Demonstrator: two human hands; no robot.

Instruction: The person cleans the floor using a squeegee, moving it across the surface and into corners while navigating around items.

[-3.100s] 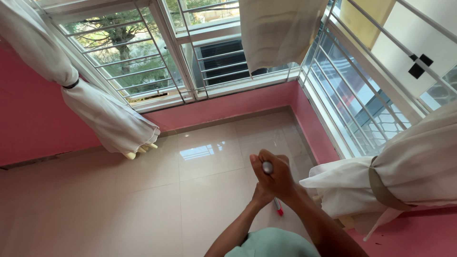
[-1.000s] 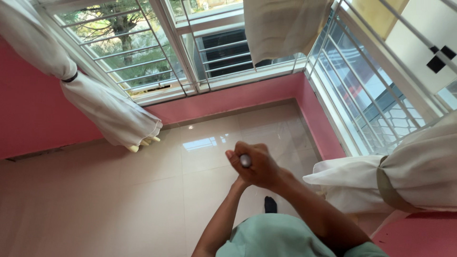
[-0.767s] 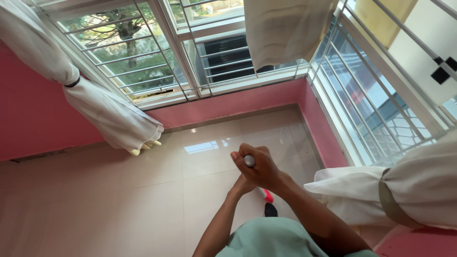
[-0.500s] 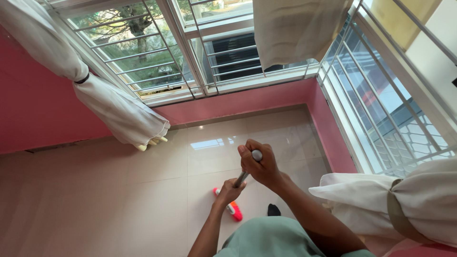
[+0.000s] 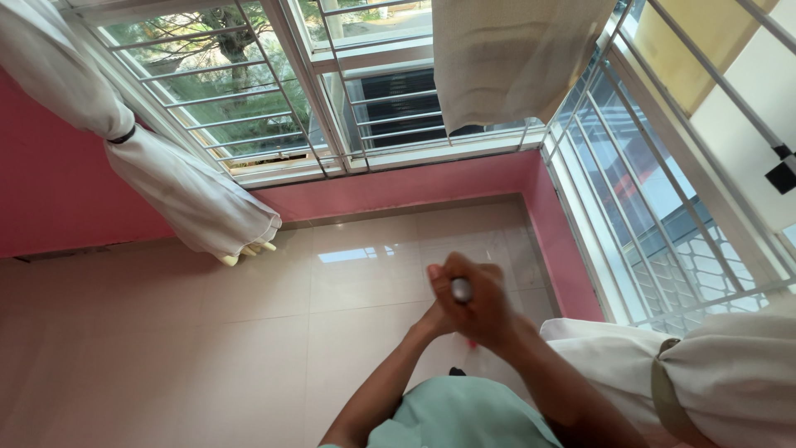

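Observation:
I look straight down a metal mop handle (image 5: 461,289) that stands upright over a pale tiled floor (image 5: 249,332). My right hand (image 5: 477,303) is wrapped around the top of the handle. My left hand (image 5: 433,319) grips the shaft just below it, mostly hidden under the right hand. A small sliver of the red mop head (image 5: 471,341) shows on the floor beneath my hands; the rest is hidden by my arms.
Pink walls (image 5: 398,182) meet in a corner ahead, with barred windows (image 5: 249,91) above them. White tied curtains hang at the left (image 5: 178,195) and lower right (image 5: 721,382). A cream cloth (image 5: 514,54) hangs at the top. My green shirt fills the bottom.
The red mop head, out on the floor to the left half a second ago, has been drawn back under my hands. My hands have come together on the handle.

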